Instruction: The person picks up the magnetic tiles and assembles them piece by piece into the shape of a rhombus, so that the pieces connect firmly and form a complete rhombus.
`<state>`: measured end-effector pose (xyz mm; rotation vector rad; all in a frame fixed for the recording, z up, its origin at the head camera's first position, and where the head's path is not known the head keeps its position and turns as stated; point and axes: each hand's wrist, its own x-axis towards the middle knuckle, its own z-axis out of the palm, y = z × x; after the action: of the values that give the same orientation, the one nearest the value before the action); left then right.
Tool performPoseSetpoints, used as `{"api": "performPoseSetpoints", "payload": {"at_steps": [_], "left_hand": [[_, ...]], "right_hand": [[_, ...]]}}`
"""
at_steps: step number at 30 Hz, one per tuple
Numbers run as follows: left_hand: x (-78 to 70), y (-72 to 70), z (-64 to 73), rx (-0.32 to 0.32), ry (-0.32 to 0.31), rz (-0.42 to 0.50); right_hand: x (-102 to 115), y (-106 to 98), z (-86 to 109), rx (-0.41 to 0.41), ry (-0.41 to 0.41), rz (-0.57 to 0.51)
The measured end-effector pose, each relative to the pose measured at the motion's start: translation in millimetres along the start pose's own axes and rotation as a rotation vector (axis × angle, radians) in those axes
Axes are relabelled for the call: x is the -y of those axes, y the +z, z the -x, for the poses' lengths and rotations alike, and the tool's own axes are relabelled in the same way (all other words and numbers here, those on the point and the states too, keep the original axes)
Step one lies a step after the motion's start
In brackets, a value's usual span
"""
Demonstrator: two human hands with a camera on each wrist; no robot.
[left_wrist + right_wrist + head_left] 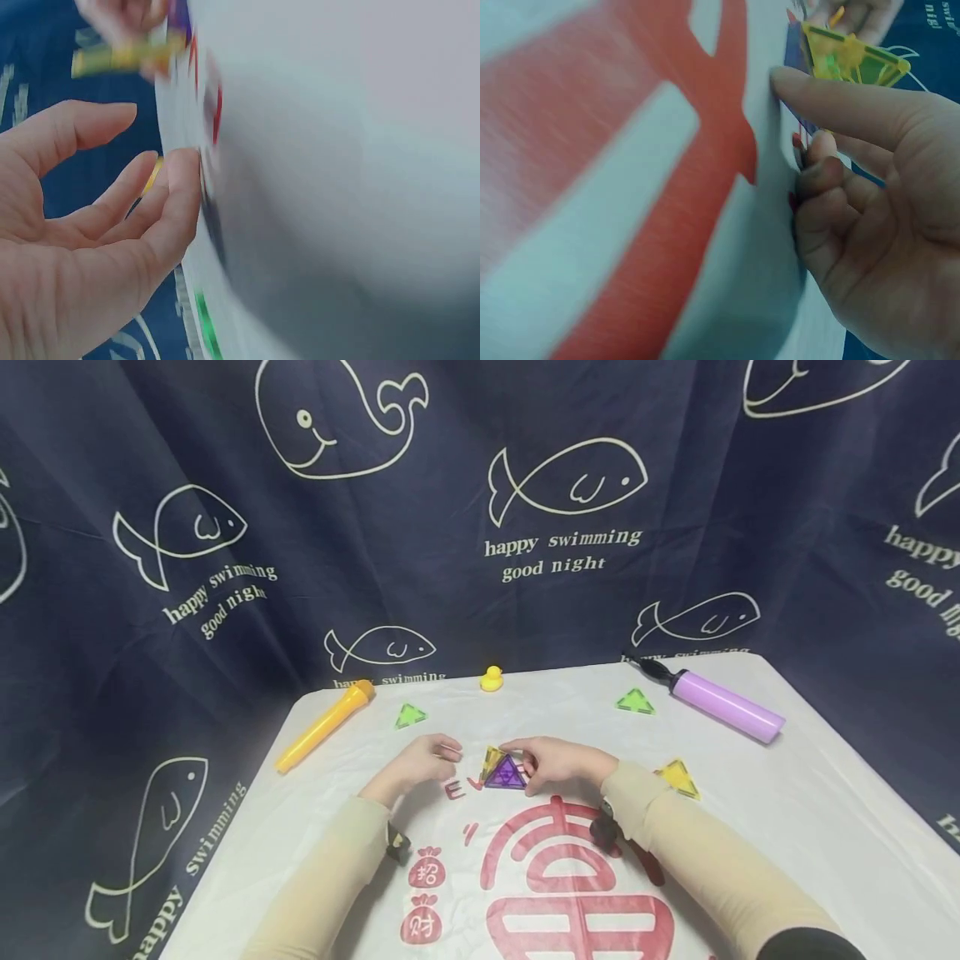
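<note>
A purple triangular magnetic tile [506, 773] leans against a yellow triangular magnetic tile [491, 760] near the middle of the table, both propped up from the cloth. My right hand [557, 762] holds these tiles from their right side, its thumb and index finger at their edges. In the right wrist view the yellow tile [851, 56] rises above the thumb, and the remaining fingers curl low by the tabletop. To the left of the tiles my left hand [426, 762] hovers with loosely bent fingers and nothing between them, its fingertips close to the cloth in the left wrist view.
Two green triangular tiles, one left [411, 716] and one right [635, 701], lie farther back. Another yellow tile [678, 778] is beside my right sleeve. An orange toy microphone [326, 727], a rubber duck [491, 678] and a purple hand pump [727, 706] line the far edge.
</note>
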<state>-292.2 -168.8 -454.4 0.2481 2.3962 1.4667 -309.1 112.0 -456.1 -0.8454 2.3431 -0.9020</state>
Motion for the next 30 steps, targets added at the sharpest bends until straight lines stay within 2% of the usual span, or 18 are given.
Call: {"api": "performPoseSetpoints", "payload": {"at_steps": [3, 7, 10, 12, 16, 21, 25, 30], "left_hand": [[5.4, -25.8, -4.7, -0.081, -0.051, -0.013], [13.9, -54.1, -18.6, -0.264, -0.188, -0.112], [19.4, -68.2, -31.4, -0.362, -0.283, -0.158], [20.6, -73.7, -38.9, -0.396, -0.316, -0.168], [20.2, -77.8, -50.5, -0.443, -0.331, -0.198], [22.3, -74.6, -60.8, -0.492, -0.323, -0.208], [27.0, -69.9, -65.5, -0.535, -0.316, -0.213], [26.0, -64.2, -67.2, -0.573, -0.326, -0.212]], "right_hand": [[-1.0, -4.9, 0.1, 0.021, 0.006, 0.017], [-4.3, -7.1, 1.4, 0.0, 0.001, 0.033], [-6.9, -4.4, 2.3, -0.044, -0.007, 0.053], [-7.7, -0.9, 2.6, -0.083, -0.013, 0.072], [-5.9, 8.0, 2.3, -0.159, 0.005, 0.115], [1.8, 20.1, 3.8, -0.252, 0.089, 0.142], [7.5, 27.7, 6.0, -0.309, 0.177, 0.146], [10.8, 32.6, 7.3, -0.351, 0.243, 0.153]]}}
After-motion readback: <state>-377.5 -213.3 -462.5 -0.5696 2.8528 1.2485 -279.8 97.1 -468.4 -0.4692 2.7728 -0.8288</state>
